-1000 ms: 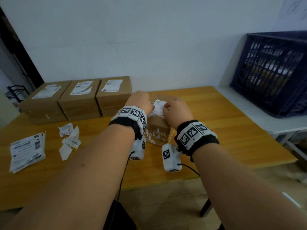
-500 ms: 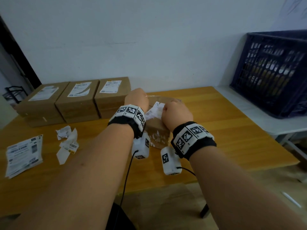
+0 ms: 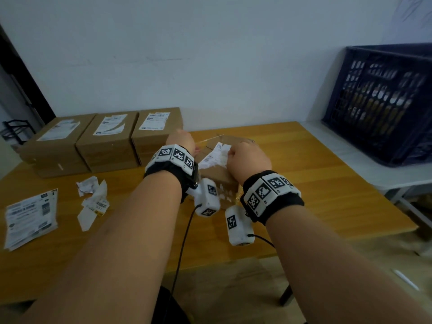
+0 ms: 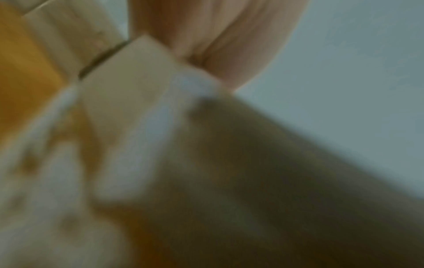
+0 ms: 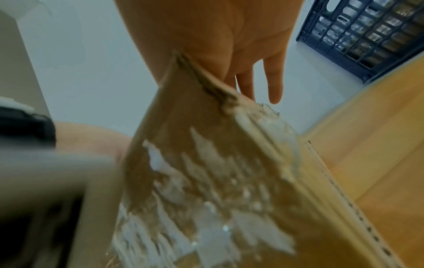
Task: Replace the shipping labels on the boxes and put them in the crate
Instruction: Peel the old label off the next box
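A brown cardboard box (image 3: 217, 176) stands at the table's middle, its near face covered in torn white label residue (image 5: 206, 181). An old white shipping label (image 3: 215, 155) lifts off the box top. My right hand (image 3: 247, 157) pinches the label's right edge; in the right wrist view my right hand (image 5: 218, 36) lies on the box top with two fingers (image 5: 274, 78) straight. My left hand (image 3: 184, 141) grips the box's far left corner, fingers mostly hidden. The left wrist view is blurred and shows the left palm (image 4: 218, 36) over the box (image 4: 128, 90). The dark blue crate (image 3: 383, 101) sits at right.
Three labelled boxes (image 3: 109, 141) line the wall at back left. Torn label scraps (image 3: 93, 197) and a stack of fresh labels (image 3: 30, 216) lie on the wooden table (image 3: 315, 183) at left. The crate (image 5: 367, 36) rests on a white side surface (image 3: 350, 155).
More of the label has come up off the box top between my hands. My left hand has shifted slightly left; my right hand stays in place.
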Demonstrator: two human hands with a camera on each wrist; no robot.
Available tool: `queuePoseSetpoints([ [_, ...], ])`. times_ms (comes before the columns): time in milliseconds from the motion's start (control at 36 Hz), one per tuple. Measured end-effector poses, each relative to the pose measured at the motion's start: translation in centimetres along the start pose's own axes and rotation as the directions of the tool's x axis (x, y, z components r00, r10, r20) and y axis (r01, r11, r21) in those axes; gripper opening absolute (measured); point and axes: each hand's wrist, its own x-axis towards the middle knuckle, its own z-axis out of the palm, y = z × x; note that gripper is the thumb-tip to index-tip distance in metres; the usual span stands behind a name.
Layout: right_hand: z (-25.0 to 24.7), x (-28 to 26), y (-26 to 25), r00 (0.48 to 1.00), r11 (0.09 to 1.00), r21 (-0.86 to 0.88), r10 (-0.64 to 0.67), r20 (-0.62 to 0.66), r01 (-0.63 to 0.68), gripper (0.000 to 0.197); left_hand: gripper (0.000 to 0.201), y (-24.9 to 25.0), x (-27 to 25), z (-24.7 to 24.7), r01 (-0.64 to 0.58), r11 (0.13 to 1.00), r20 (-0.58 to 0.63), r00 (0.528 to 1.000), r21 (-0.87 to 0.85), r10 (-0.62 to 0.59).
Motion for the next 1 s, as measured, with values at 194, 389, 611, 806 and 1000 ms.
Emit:
queuePoseSetpoints([
  [194,-0.8,0.2,-0.8,0.995,1.0,-0.007,0.022,0.093,-0.021,0.034,0.039,0.9,-1.1,0.0,-0.106,0.923,0.194,0.98,0.369,0.035],
  [389,-1.1,0.0,-1.3,0.982,0.999,-0.048,-0.006,0.189,0.015,0.048,0.029,1.1,-2.1,-0.5,-0.089,0.9,0.303,0.952,0.426,-0.049],
  [611,-1.0,-0.8,-0.9,0.991,0.999,-0.024,-0.045,0.123,0.048,0.042,0.033,1.5,-1.5,-0.7,-0.204,0.8,0.366,0.93,0.564,-0.021],
  [806,-1.4,-1.1,-0.7,0.986,0.997,-0.016,-0.075,0.151,0.078,0.045,0.028,0.9,-0.7,0.1,-0.298,0.733,0.273,0.949,0.611,0.158],
  [1000,-1.4,-1.2,-0.5,0.986,0.994,-0.005,-0.103,0.129,0.105,0.044,0.016,1.3,0.4,0.5,-0.491,0.453,0.304,0.853,0.744,0.425],
])
